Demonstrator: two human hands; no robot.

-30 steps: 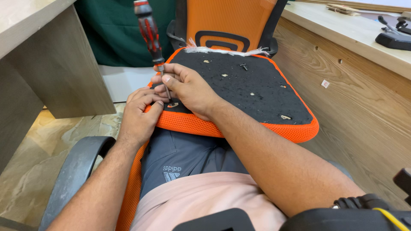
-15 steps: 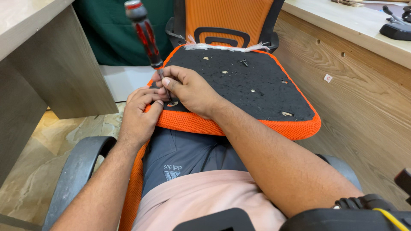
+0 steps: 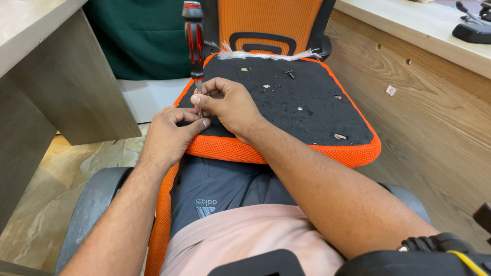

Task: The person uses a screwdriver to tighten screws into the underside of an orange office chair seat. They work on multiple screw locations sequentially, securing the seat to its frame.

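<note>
A screwdriver with a red and black handle (image 3: 193, 38) stands nearly upright at the near left corner of an orange seat cushion (image 3: 286, 153), which lies upside down with its black underside (image 3: 286, 102) facing up. My right hand (image 3: 230, 105) pinches the thin metal shaft between thumb and forefinger. Just below it my left hand (image 3: 171, 135) rests on the cushion's orange edge. Its fingertips curl around the shaft's lower end, and the tip is hidden under the fingers. A loose screw (image 3: 290, 74) and several small holes show on the black surface.
The cushion rests on my lap against an orange chair back (image 3: 271, 23). There is a wooden desk panel (image 3: 66, 87) at the left and a wooden counter wall (image 3: 434, 112) at the right. A grey curved chair arm (image 3: 94, 204) is by my left forearm. The floor is stone tile.
The screwdriver handle has swung from leaning left to nearly upright. Both hands stay at the same corner of the cushion.
</note>
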